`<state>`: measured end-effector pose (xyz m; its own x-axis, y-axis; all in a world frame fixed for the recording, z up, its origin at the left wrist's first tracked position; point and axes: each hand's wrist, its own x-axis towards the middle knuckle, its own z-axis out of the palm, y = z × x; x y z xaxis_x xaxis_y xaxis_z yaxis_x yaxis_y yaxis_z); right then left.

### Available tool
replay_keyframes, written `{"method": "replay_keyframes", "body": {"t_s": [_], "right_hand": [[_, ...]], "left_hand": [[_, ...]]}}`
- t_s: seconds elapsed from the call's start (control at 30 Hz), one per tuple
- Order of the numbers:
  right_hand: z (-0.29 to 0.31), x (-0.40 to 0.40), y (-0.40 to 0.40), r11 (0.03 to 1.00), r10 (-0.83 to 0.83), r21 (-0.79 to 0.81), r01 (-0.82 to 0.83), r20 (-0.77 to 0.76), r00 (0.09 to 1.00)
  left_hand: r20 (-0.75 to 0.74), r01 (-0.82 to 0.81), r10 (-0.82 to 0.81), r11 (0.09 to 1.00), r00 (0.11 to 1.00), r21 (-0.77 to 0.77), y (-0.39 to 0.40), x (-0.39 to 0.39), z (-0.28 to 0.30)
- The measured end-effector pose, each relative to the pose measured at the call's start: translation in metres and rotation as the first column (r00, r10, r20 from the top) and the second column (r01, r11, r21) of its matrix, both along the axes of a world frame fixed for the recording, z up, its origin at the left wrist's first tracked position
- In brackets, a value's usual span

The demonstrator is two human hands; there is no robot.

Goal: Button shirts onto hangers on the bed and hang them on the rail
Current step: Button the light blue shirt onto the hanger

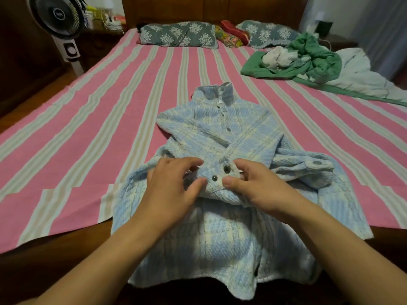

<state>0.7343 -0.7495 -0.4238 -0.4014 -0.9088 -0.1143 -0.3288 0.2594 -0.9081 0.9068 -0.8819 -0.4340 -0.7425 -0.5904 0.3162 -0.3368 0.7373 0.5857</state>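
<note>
I can't read the logo on the fan (59,13); it is too small. The blue-and-white shirt (220,137) lies front-up on the striped bed (110,102), its hem hanging over the near edge. My left hand (174,190) and right hand (253,188) pinch the bunched placket, fingers curled on either side of 2 dark buttons (221,173). A pink bit shows beside the collar; I can't identify it.

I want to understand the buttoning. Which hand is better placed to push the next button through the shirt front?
Probably the right hand: its thumb and fingers pinch the shirt edge right beside the two dark buttons. The left hand holds the opposite edge, so it suits steadying.
</note>
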Motion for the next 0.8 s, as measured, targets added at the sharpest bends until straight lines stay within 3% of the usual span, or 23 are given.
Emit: {"method": "replay_keyframes", "body": {"t_s": [0.17, 0.3, 0.37, 0.43, 0.57, 0.67, 0.73, 0.8], "right_hand": [[-0.011, 0.009, -0.009, 0.993, -0.072, 0.08, 0.084, -0.144, 0.987], [-0.016, 0.018, -0.015, 0.991, -0.132, -0.009, 0.134, -0.246, 0.96], [-0.013, 0.024, -0.018, 0.983, -0.178, -0.103, 0.152, -0.338, 0.924], [-0.006, 0.025, -0.023, 0.968, -0.232, -0.182, 0.172, -0.398, 0.887], [0.004, 0.025, -0.027, 0.929, -0.317, -0.339, 0.152, -0.513, 0.797], [0.0, 0.044, -0.027, 0.893, -0.311, -0.449, -0.028, -0.661, 0.682], [-0.011, 0.056, -0.029, 0.883, -0.266, -0.438, -0.167, -0.762, 0.591], [-0.023, 0.058, -0.032, 0.868, -0.241, -0.433, -0.243, -0.795, 0.557]], "left_hand": [[0.061, -0.164, 0.162, 0.986, 0.985, 0.023, 0.009, -0.006, -0.01], [-0.078, -0.038, 0.025, 0.986, 0.997, -0.165, 0.016, 0.003, -0.008], [-0.079, 0.004, -0.006, 0.999, 0.997, -0.032, 0.021, 0.009, -0.004], [-0.106, -0.072, 0.096, 0.976, 0.99, 0.207, 0.021, 0.017, 0.0], [-0.207, -0.113, 0.34, 0.722, 0.917, 0.683, 0.012, 0.03, 0.006], [-0.155, -0.107, 0.341, 0.638, 0.927, 0.763, 0.01, 0.035, 0.002], [-0.145, -0.104, 0.34, 0.618, 0.929, 0.779, 0.009, 0.037, -0.004], [-0.131, -0.131, 0.383, 0.586, 0.915, 0.8, 0.004, 0.039, -0.006]]}}
